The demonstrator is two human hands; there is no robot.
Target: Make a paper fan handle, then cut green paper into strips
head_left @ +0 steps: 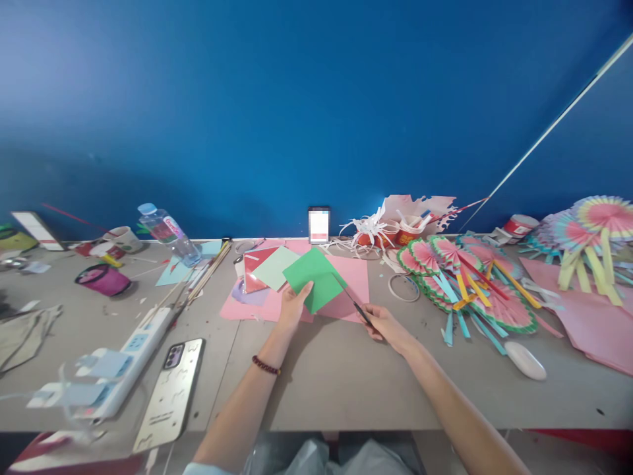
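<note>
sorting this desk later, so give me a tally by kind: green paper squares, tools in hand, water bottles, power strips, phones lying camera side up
Green paper squares: 2, the bright green square in the left hand and a pale green square
Tools in hand: 1, a dark-handled tool in the right hand
Water bottle: 1
Power strip: 1
Phone camera side up: 1
Total: 6

On the desk I see larger paper sheets beneath the paper square in the person's left hand, with a phone and power strip to their left and paper fans to their right.
</note>
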